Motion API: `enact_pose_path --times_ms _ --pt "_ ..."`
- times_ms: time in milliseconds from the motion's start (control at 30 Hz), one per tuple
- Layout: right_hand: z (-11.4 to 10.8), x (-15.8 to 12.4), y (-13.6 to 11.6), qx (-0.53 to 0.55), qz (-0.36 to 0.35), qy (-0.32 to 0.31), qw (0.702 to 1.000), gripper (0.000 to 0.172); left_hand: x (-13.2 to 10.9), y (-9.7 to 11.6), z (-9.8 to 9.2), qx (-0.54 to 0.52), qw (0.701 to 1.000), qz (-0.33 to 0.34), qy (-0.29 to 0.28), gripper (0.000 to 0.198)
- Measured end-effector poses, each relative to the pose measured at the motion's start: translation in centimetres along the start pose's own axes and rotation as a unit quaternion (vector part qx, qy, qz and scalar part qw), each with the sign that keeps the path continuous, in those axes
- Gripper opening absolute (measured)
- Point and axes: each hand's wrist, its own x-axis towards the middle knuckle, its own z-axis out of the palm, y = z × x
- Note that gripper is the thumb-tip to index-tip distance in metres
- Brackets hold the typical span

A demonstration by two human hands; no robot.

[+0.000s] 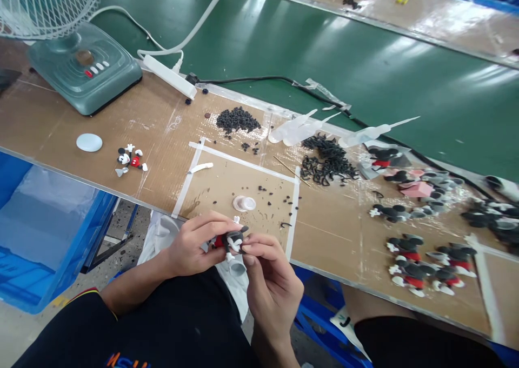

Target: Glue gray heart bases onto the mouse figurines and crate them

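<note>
A small rubber Mickey Mouse figure (pixel 230 243) with black body, red shorts and white gloves is held between both hands over the bench's front edge. My left hand (pixel 194 243) grips it from the left, and my right hand (pixel 271 281) pinches it with its fingertips from the right. Part of the figure is hidden by my fingers. A loose set of matching figure parts (pixel 130 160) lies on the brown-covered bench (pixel 162 119) to the left. A white plastic ring-shaped piece (pixel 244 203) stands just beyond my hands.
Heaps of small black pieces (pixel 238 120) and curled black parts (pixel 326 160) lie on the bench, with several assembled figures (pixel 425 265) at right. Plastic glue bottles (pixel 300 129), a fan (pixel 83 68), a power strip (pixel 168 76), a green conveyor belt (pixel 344 60) and a blue crate (pixel 44 233) surround it.
</note>
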Motion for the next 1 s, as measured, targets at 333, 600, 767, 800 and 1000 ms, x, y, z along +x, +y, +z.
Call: enact_pose_path --times_ms 333,600,767,800,1000 --pt "-0.7 0.4 0.9 -0.054 -0.045 -0.012 0.997 0.018 0.2 -0.1 0.2 0.02 1.0 -0.01 -0.006 0.035" --pt "-2.0 1.2 1.7 -0.056 -0.109 -0.088 0.989 0.025 -0.2 0.0 0.2 -0.029 0.998 -0.043 -0.036 0.036" --pt "-2.4 1.5 1.3 -0.07 -0.129 -0.117 0.982 0.029 -0.1 -0.2 -0.1 -0.038 0.998 -0.028 -0.035 0.036" --pt "-2.4 1.5 1.1 -0.069 -0.129 -0.115 0.982 0.03 -0.1 -0.2 -0.2 -0.032 0.999 -0.014 -0.033 0.037" --pt "-2.0 1.3 0.5 -0.044 -0.104 -0.088 0.99 0.027 0.4 -0.2 -0.7 0.062 0.995 0.066 -0.029 0.041"
